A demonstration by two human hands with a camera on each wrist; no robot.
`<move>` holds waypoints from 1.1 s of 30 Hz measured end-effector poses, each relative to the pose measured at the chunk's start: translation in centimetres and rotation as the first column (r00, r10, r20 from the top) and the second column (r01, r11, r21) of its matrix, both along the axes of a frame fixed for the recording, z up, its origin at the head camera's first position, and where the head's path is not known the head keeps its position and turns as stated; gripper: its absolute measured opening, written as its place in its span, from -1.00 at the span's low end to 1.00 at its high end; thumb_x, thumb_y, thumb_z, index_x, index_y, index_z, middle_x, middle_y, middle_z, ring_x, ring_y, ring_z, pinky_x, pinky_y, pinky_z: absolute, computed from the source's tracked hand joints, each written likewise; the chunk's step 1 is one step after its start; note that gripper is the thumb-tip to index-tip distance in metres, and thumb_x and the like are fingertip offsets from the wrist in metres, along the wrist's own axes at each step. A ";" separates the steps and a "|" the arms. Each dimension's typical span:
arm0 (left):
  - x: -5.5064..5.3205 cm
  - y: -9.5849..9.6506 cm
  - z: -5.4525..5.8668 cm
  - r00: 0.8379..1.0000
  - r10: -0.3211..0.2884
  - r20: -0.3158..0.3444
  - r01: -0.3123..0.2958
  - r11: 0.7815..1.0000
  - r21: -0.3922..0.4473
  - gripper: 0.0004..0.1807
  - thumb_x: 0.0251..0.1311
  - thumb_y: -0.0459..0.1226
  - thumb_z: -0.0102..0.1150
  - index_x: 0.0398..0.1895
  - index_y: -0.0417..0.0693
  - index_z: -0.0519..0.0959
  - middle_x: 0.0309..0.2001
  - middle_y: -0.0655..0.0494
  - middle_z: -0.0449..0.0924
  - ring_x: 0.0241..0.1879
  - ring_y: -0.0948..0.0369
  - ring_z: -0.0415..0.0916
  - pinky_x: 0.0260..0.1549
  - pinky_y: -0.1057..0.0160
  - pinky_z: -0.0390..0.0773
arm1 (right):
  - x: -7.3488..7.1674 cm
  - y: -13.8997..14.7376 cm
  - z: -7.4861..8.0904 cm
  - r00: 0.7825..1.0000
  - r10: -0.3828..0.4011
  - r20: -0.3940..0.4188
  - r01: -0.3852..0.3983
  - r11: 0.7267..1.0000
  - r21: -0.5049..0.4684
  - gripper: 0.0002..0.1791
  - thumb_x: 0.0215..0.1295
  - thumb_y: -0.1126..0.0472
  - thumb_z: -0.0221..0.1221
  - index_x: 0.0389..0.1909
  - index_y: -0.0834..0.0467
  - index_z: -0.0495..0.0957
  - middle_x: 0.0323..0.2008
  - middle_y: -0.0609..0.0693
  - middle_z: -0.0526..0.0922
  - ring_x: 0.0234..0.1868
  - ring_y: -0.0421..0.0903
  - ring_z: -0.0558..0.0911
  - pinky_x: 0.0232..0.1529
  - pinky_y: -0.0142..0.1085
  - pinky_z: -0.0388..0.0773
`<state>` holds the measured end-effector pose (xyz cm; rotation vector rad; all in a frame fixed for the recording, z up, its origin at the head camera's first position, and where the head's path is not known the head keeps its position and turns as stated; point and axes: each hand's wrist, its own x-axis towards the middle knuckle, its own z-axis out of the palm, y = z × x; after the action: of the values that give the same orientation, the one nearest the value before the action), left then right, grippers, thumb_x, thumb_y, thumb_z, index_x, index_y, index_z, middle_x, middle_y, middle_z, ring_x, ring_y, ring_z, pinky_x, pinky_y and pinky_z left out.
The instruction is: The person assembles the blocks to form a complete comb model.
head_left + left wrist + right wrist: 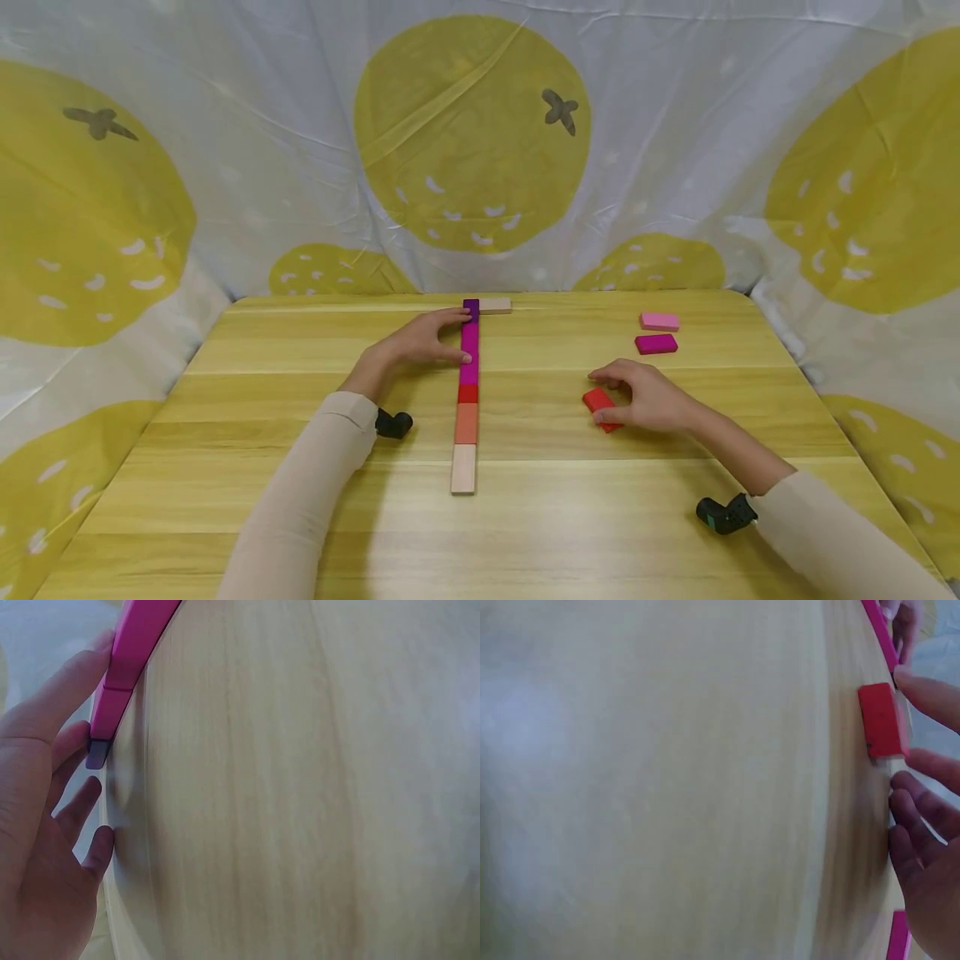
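A straight row of flat blocks runs across the table, with a purple block (471, 307), magenta blocks (469, 350), a red block (468, 393), an orange block (467, 423) and a bare wood block (463, 468). My left hand (420, 337) reaches over its far part, thumb and fingers spread along the magenta and purple blocks. In the left wrist view the thumb lies against magenta. My right hand (648, 396) arches around a loose red block (600, 400). Its thumb overlaps the near end, and the index finger is by the other end, neither curled tightly round it.
Another bare wood block (495, 306) lies crosswise beside the row's far end. On the right side of the table are a pink block (659, 322) and a loose magenta block (656, 344). A white curtain with yellow fruit prints (472, 133) hangs behind the table's back edge.
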<state>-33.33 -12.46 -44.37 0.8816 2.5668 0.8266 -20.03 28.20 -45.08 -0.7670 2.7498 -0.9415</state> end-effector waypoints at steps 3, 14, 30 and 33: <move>0.0 0.0 0.0 1.000 0.002 -0.001 -0.002 1.000 0.005 -0.04 0.17 0.01 0.52 0.57 -0.11 0.31 0.58 0.00 0.16 0.58 -0.01 -0.01 0.52 0.01 0.01 | 0.1 -0.2 0.0 1.000 -0.003 -0.007 0.003 1.000 0.014 -0.32 0.16 -0.07 0.53 0.18 0.24 0.63 -0.06 -0.08 0.62 -0.10 -0.11 0.56 -0.03 -0.16 0.59; 0.0 0.0 -0.2 1.000 0.006 0.005 -0.006 1.000 0.016 -0.03 0.16 0.01 0.53 0.58 -0.10 0.30 0.59 0.01 0.15 0.58 0.02 -0.01 0.53 0.06 0.00 | 0.0 0.0 0.6 0.998 0.028 0.064 -0.027 1.000 -0.015 -0.52 0.22 0.25 0.46 0.15 0.26 0.65 -0.08 -0.04 0.65 -0.13 -0.09 0.56 -0.08 -0.18 0.59; -0.2 0.0 0.0 1.000 0.000 0.003 0.000 1.000 0.004 -0.02 0.15 0.02 0.54 0.57 -0.11 0.31 0.58 -0.02 0.17 0.57 0.00 0.01 0.52 0.03 0.02 | -4.7 -2.6 3.2 0.997 0.073 0.010 -0.072 0.997 -0.029 -0.55 0.25 0.36 0.35 0.18 0.32 0.63 0.00 0.10 0.68 -0.02 0.05 0.63 0.09 0.03 0.62; -0.2 0.0 -0.1 1.000 0.001 0.003 -0.001 1.000 0.000 -0.03 0.16 0.03 0.53 0.57 -0.10 0.31 0.58 -0.01 0.17 0.57 0.01 0.01 0.52 0.05 0.02 | -5.6 -3.5 3.5 0.999 0.044 -0.003 -0.044 0.999 -0.021 -0.56 0.25 0.37 0.34 0.17 0.31 0.64 0.01 0.11 0.68 -0.01 0.05 0.63 0.10 0.02 0.62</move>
<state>-33.58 -12.45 -44.45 0.8792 2.5646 0.8280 -25.67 24.67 -41.58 -0.8298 2.7177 -0.9628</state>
